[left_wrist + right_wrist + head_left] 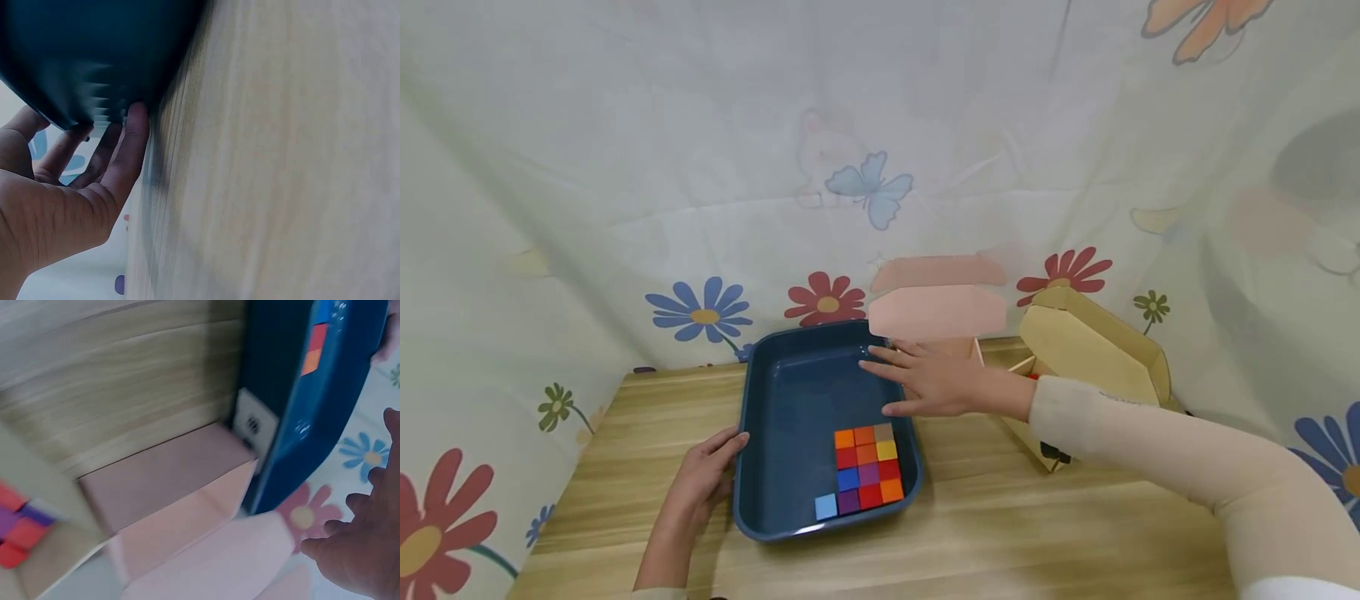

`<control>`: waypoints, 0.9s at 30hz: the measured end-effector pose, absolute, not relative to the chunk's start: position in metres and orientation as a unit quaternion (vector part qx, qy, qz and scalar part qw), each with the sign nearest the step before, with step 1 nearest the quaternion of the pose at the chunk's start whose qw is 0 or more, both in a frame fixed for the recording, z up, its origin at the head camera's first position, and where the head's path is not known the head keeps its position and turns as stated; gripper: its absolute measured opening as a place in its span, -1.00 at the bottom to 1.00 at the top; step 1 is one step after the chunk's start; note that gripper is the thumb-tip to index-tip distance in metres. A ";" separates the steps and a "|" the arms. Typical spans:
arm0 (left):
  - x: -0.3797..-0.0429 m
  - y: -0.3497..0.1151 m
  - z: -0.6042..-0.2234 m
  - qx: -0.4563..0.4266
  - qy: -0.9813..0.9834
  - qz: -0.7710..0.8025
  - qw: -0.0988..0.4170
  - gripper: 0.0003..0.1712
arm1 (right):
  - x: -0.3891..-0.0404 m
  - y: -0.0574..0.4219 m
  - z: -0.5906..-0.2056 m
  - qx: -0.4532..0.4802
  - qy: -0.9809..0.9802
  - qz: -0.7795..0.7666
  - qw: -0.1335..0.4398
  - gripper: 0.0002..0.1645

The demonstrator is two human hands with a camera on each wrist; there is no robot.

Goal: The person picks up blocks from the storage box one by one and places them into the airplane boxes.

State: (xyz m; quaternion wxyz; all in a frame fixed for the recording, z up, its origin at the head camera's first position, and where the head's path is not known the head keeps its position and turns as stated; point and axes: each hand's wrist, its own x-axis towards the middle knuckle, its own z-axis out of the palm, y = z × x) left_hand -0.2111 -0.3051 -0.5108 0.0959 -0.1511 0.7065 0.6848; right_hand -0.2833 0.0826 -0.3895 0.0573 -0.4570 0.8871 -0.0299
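A dark blue tray (797,392) stands on the table with several coloured cubes (868,467) packed in its front right corner. My left hand (706,471) grips the tray's left rim, thumb over the top; in the left wrist view its fingers (125,156) reach under the rim against the outer wall. Over the tray's right edge hovers my right hand (936,382), fingers straight and spread, holding nothing. Just behind and below it is a pink box (937,312) with its lid raised, partly hidden by that hand.
Right of the pink box stands a yellow box (1090,346) with its lid up; several red and purple cubes (25,528) lie inside it. A small black object (1055,453) is at its front. A flowered cloth (700,167) hangs behind the wooden table (1000,533).
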 end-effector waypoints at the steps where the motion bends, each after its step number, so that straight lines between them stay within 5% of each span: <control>1: -0.212 -0.305 -0.510 -0.151 0.706 0.686 0.096 -0.17 | -0.283 0.076 -0.390 -0.464 0.883 -0.026 0.057 -0.05; 27: -0.215 -0.303 -0.508 -0.141 0.702 0.692 0.088 -0.20 | -0.265 -0.036 -0.412 -0.606 0.772 0.041 0.186 -0.20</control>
